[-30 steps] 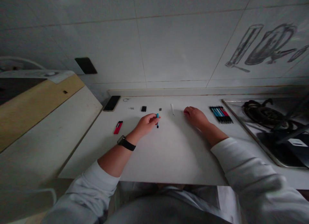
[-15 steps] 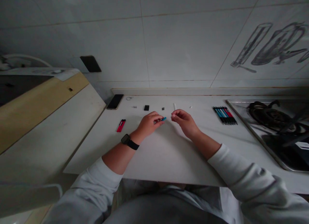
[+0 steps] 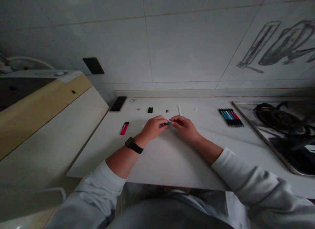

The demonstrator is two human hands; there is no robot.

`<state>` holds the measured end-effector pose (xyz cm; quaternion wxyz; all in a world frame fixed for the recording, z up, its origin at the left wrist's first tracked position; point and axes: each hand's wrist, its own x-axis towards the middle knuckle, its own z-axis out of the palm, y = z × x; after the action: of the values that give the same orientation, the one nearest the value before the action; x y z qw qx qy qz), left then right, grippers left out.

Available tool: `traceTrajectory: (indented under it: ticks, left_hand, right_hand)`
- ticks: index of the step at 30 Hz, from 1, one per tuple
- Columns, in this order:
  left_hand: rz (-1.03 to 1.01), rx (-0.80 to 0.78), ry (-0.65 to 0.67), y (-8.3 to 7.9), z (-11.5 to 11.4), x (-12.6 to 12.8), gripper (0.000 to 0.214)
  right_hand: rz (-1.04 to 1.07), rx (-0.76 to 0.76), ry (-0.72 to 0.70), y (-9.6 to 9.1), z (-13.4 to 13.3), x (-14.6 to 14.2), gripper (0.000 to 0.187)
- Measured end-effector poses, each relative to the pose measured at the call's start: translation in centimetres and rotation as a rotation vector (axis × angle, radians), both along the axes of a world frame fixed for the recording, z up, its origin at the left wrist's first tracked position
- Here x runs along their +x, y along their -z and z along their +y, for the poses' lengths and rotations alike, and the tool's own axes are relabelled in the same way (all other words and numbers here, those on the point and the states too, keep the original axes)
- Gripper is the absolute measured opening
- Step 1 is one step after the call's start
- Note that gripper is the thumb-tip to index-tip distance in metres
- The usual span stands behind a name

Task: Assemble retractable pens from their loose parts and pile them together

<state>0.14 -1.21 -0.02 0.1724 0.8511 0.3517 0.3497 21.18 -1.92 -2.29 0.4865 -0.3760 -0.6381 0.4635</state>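
Note:
My left hand [image 3: 154, 127], with a black watch on its wrist, is closed around a small blue pen barrel [image 3: 168, 123] held over the white counter [image 3: 172, 156]. My right hand [image 3: 183, 125] meets it from the right, its fingertips pinched at the barrel's blue end; what they pinch is too small to make out. Just behind the hands a thin white refill [image 3: 179, 109] lies on the counter.
A row of several pens [image 3: 230, 117] lies to the right, beside a gas hob [image 3: 283, 130]. At the back left are a phone [image 3: 118, 103], small black parts [image 3: 150, 109] and a red item [image 3: 124, 128]. A wooden board [image 3: 44, 104] slopes at the left.
My right hand left the counter and moved left to meet my left hand. The blue barrel turned from upright to lying sideways between both hands.

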Motion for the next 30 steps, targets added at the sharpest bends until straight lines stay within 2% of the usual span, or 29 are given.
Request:
traceTrajectory:
  ticks: [6, 10, 13, 17, 22, 26, 28, 30]
  left_hand:
    - [-0.152, -0.077, -0.040, -0.1, -0.2, 0.1, 0.010]
    - [-0.254, -0.138, -0.022, -0.3, -0.5, 0.1, 0.011]
    - [-0.274, -0.141, -0.001, -0.3, -0.6, 0.1, 0.011]
    - [-0.294, -0.100, -0.068, 0.0, -0.1, -0.1, 0.012]
    - [-0.210, -0.120, -0.060, 0.0, -0.2, -0.1, 0.013]
    - [-0.175, -0.139, -0.034, -0.1, -0.4, 0.0, 0.013]
    - [-0.176, -0.102, -0.081, -0.1, 0.1, -0.5, 0.016]
    - [-0.137, -0.028, -0.191, -0.2, 1.0, -1.7, 0.019]
  right_hand:
    - [-0.141, 0.092, 0.007, 0.0, -0.6, 0.0, 0.031]
    - [-0.225, 0.154, -0.008, 0.1, -1.0, -0.2, 0.032]
    - [-0.261, 0.200, 0.006, -0.1, -1.1, -0.1, 0.030]
    - [-0.359, 0.234, 0.066, -0.8, -1.3, 0.3, 0.026]
    - [-0.500, 0.245, 0.065, -1.7, -1.5, 0.5, 0.014]
    - [-0.597, 0.343, 0.070, -2.1, -1.4, 1.2, 0.014]
    - [-0.710, 0.369, 0.074, -2.5, -1.3, 2.1, 0.016]
    - [-0.898, 0.357, 0.057, -3.1, -1.2, 3.4, 0.017]
